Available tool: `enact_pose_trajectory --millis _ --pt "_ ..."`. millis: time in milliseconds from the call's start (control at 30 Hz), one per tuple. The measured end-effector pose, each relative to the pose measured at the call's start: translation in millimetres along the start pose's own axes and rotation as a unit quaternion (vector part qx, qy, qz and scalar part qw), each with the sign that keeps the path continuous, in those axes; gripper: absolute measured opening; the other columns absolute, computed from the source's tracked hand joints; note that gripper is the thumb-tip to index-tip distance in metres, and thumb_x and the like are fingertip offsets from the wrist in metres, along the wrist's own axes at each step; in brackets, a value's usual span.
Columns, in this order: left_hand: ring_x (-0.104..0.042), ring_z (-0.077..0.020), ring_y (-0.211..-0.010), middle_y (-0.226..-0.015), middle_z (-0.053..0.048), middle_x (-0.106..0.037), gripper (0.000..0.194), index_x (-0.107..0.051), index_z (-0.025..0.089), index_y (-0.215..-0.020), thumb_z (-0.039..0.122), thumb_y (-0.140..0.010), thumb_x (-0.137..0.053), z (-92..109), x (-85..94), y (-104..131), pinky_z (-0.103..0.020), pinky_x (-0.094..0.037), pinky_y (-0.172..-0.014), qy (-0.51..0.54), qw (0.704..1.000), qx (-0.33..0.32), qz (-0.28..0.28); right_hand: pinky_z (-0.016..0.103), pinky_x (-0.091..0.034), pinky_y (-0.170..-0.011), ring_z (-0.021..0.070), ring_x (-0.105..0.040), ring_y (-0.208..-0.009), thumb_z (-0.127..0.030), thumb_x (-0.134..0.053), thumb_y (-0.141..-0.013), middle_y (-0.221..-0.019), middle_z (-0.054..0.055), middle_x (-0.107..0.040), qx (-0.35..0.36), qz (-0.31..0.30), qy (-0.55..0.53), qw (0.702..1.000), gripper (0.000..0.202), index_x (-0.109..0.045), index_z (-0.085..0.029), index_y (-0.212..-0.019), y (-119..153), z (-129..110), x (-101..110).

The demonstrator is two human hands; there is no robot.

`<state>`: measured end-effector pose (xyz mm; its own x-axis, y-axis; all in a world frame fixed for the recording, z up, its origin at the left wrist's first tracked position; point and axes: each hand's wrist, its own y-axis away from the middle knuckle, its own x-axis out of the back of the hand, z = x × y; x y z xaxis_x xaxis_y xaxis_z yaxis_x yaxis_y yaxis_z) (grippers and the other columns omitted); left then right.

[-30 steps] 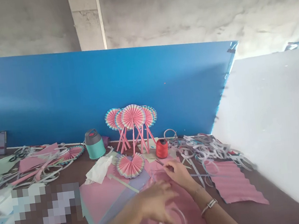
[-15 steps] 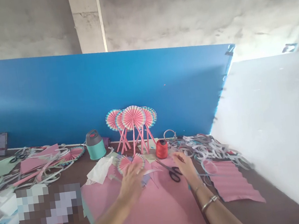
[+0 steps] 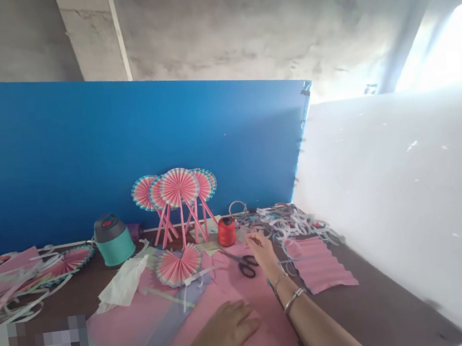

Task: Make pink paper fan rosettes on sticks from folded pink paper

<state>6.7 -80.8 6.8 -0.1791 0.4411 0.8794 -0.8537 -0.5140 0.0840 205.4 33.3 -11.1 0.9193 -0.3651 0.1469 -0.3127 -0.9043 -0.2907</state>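
My left hand (image 3: 223,334) is low over the pink paper sheet (image 3: 269,314), fingers spread and apparently empty. Farther back, my right hand (image 3: 262,252) is just right of the black-handled scissors (image 3: 246,265). Its fingers are curled into a pinch; whatever they hold, if anything, is too small to make out. Beyond the scissors stands a red thread spool (image 3: 226,232). A partly spread pleated paper fan (image 3: 179,266), pink with pale and blue edging, rests on the papers ahead of my left hand.
Several finished round fans (image 3: 179,188) on crossed pink sticks stand against the blue partition (image 3: 84,140). A teal and grey container (image 3: 114,240) and white tissue (image 3: 124,284) are leftward. Curled paper strips (image 3: 287,221) and a pleated pink sheet (image 3: 322,265) occupy the right.
My left hand has come away from the pleated fan, back toward me over the pink sheet. My right hand stays near the scissors. The view has turned right.
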Motion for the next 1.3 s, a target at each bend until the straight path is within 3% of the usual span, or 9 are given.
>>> enact_pose_trajectory --millis 167,333,400,533,700,833,1000,1133,1300 --pt "-0.028 -0.0322 -0.132 -0.141 -0.011 -0.04 0.062 -0.044 0.027 -0.132 0.061 -0.08 -0.042 -8.1 -12.3 -0.9 -0.05 -0.019 -0.108 -0.014 0.999 -0.03 0.025 0.03 -0.049 -0.066 0.0212 -0.064 -0.075 -0.036 -0.043 -0.077 -0.079 0.009 -0.069 0.001 -0.041 0.049 0.998 0.032 -0.064 -0.014 -0.088 -3.6 -7.5 0.8" --pt "-0.016 -0.0344 -0.135 -0.15 -0.011 -0.018 0.076 -0.029 0.032 -0.139 0.07 -0.074 -0.041 -23.0 -26.1 -3.5 -0.06 -0.011 -0.106 -0.012 0.999 0.015 0.035 0.032 -0.047 -0.07 0.0216 -0.063 -0.076 -0.028 -0.049 -0.072 -0.079 0.007 -0.069 0.019 -0.129 0.148 0.98 0.024 -0.066 -0.015 -0.082 -6.6 -13.3 1.4" --pt "-0.017 -0.0331 -0.136 -0.149 -0.012 -0.018 0.074 -0.028 0.032 -0.139 0.068 -0.076 -0.04 -23.9 -26.6 -3.1 -0.06 -0.011 -0.106 -0.003 0.999 0.013 0.031 0.035 -0.044 -0.078 0.0245 -0.06 -0.087 -0.029 -0.059 -0.065 -0.087 0.007 -0.068 0.038 -0.156 0.19 0.968 0.022 -0.067 -0.018 -0.082 -3.6 -15.6 3.7" --pt "-0.023 -0.0324 -0.134 -0.146 -0.012 -0.029 0.06 -0.038 0.03 -0.134 0.061 -0.083 -0.035 -15.6 -21.8 -0.3 -0.059 -0.013 -0.105 -0.011 0.998 -0.011 0.055 0.043 -0.034 -0.092 0.0317 -0.049 -0.107 -0.029 -0.073 -0.053 -0.106 0.008 -0.062 0.086 -0.204 0.266 0.938 0.041 -0.067 -0.021 -0.092 10.2 -17.1 10.5" --pt "-0.024 -0.034 -0.133 -0.143 -0.011 -0.035 0.061 -0.043 0.028 -0.132 0.063 -0.082 -0.036 -7.8 -12.4 2.6 -0.057 -0.015 -0.106 -0.003 0.999 -0.008 0.051 0.04 -0.036 -0.09 0.0269 -0.05 -0.106 -0.019 -0.057 -0.071 -0.109 0.008 -0.061 0.176 -0.221 0.402 0.871 0.028 -0.064 -0.022 -0.098 23.7 -11.8 16.2" --pt "-0.027 -0.0332 -0.132 -0.143 -0.009 -0.037 0.057 -0.047 0.029 -0.129 0.061 -0.082 -0.038 -7.0 -12.2 2.0 -0.054 -0.017 -0.107 -0.004 0.999 -0.015 0.048 0.038 -0.037 -0.09 0.0247 -0.053 -0.102 -0.011 -0.046 -0.075 -0.104 0.008 -0.063 0.196 -0.193 0.426 0.862 0.03 -0.064 -0.02 -0.098 26.2 -9.8 16.0" --pt "-0.055 -0.0174 -0.107 -0.113 -0.004 -0.065 0.033 -0.063 0.026 -0.103 0.031 -0.092 -0.032 -2.6 -27.0 -5.8 -0.035 -0.029 -0.105 0.004 0.991 -0.048 0.123 0.036 -0.036 -0.091 0.0238 -0.052 -0.104 -0.011 -0.048 -0.076 -0.107 0.008 -0.062 0.208 -0.199 0.416 0.863 0.029 -0.063 -0.02 -0.099 29.8 -10.5 14.1" --pt "-0.061 -0.0142 -0.084 -0.088 -0.001 -0.07 0.017 -0.065 0.023 -0.084 0.021 -0.083 -0.048 3.8 -27.1 -9.0 -0.03 -0.036 -0.099 0.065 0.984 0.029 0.165 0.036 -0.036 -0.09 0.023 -0.052 -0.102 -0.011 -0.05 -0.075 -0.104 0.007 -0.063 0.198 -0.203 0.411 0.867 0.027 -0.064 -0.021 -0.096 32.0 -10.0 13.9" --pt "-0.058 -0.0143 -0.082 -0.086 0.0 -0.065 0.007 -0.063 0.021 -0.078 0.023 -0.075 -0.058 5.9 -16.3 -2.1 -0.023 -0.044 -0.076 0.164 0.958 0.136 0.193 0.036 -0.036 -0.091 0.0233 -0.053 -0.102 -0.011 -0.049 -0.076 -0.103 0.007 -0.064 0.195 -0.199 0.387 0.879 0.026 -0.064 -0.021 -0.095 32.2 -8.0 14.1"
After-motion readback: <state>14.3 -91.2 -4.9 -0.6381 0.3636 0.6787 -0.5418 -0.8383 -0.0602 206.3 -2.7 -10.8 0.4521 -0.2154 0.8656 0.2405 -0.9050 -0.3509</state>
